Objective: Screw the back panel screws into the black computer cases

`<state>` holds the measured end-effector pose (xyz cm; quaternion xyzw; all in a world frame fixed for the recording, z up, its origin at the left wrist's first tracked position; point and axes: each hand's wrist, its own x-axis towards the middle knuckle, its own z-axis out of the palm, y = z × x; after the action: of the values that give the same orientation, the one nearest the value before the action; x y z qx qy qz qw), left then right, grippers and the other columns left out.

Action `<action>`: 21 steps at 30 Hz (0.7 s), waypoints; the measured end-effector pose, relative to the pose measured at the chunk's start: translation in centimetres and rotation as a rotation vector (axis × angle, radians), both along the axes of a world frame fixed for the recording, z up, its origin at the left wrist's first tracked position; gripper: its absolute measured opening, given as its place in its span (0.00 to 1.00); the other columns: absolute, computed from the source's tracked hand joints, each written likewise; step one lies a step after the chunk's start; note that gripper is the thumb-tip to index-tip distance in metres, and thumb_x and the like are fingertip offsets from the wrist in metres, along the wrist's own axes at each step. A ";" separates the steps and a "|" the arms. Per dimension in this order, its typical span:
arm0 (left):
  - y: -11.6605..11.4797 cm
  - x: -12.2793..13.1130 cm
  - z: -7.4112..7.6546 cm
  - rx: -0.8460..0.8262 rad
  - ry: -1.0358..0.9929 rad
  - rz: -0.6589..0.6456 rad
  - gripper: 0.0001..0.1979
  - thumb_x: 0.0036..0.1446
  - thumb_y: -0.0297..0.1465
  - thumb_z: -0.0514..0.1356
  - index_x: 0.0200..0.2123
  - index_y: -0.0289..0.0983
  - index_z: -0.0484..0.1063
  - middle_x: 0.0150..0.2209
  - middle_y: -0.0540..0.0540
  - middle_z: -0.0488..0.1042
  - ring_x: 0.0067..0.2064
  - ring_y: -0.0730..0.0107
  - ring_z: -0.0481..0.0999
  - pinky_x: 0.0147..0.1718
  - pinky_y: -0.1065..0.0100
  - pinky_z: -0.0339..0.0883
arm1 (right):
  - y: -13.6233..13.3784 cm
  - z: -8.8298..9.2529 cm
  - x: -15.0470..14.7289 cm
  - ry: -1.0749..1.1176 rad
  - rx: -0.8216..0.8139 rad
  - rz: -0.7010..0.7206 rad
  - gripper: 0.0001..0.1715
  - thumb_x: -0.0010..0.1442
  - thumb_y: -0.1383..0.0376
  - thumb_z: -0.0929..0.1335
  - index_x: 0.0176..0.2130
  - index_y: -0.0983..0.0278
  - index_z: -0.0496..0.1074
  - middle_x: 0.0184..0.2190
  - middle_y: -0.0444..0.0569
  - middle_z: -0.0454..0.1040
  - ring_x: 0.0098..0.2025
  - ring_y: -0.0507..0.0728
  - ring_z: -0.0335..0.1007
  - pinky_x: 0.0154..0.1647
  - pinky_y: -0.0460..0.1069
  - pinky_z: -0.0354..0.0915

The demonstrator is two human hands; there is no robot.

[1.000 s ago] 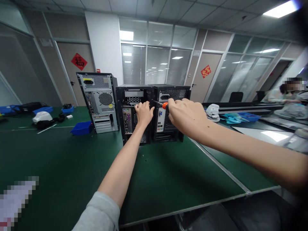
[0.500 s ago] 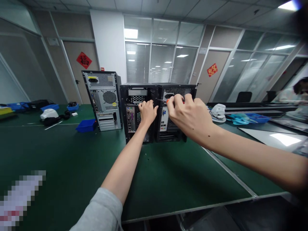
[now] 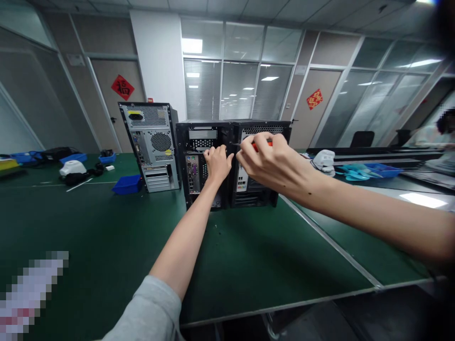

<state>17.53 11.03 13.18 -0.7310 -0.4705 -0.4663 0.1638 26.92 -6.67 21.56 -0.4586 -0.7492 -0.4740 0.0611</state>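
Two black computer towers stand back to back on the green table, rear panels facing me: the left black tower (image 3: 195,161) and the right black tower (image 3: 261,189). My left hand (image 3: 217,163) is curled against the rear edge of the left black tower, fingers closed on the case edge. My right hand (image 3: 272,161) grips an orange-handled screwdriver (image 3: 256,144), its thin shaft pointing left at the seam between the two towers near their top.
A silver-backed tower (image 3: 151,147) stands to the left, with a blue bin (image 3: 127,184) beside it. Blue trays, a white device (image 3: 73,167) and cables lie at far left. A white device (image 3: 325,160) and blue tray (image 3: 377,170) sit right. A person sits far right.
My right hand with the screwdriver rose from mid-height on the right tower to near its top edge. My left hand stayed on the left tower. The view shifted slightly.
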 end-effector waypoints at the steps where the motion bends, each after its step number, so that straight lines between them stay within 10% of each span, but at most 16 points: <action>1: 0.0 0.0 0.0 -0.004 -0.003 -0.002 0.12 0.61 0.34 0.47 0.39 0.38 0.68 0.38 0.43 0.73 0.46 0.58 0.65 0.49 0.57 0.48 | 0.0 0.1 0.2 -0.013 -0.004 0.008 0.21 0.60 0.74 0.51 0.45 0.66 0.65 0.42 0.57 0.67 0.42 0.60 0.59 0.31 0.52 0.53; 21: 0.1 0.2 0.1 -0.023 -0.006 0.007 0.12 0.61 0.34 0.47 0.39 0.38 0.68 0.39 0.43 0.73 0.46 0.58 0.65 0.49 0.57 0.48 | 0.3 1.4 0.4 -0.118 -0.108 0.029 0.20 0.61 0.74 0.51 0.38 0.66 0.67 0.37 0.54 0.65 0.36 0.56 0.60 0.28 0.51 0.51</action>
<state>17.68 11.12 13.26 -0.7300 -0.4788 -0.4623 0.1557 27.35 -6.36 22.98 -0.4216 -0.7826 -0.4580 -0.0013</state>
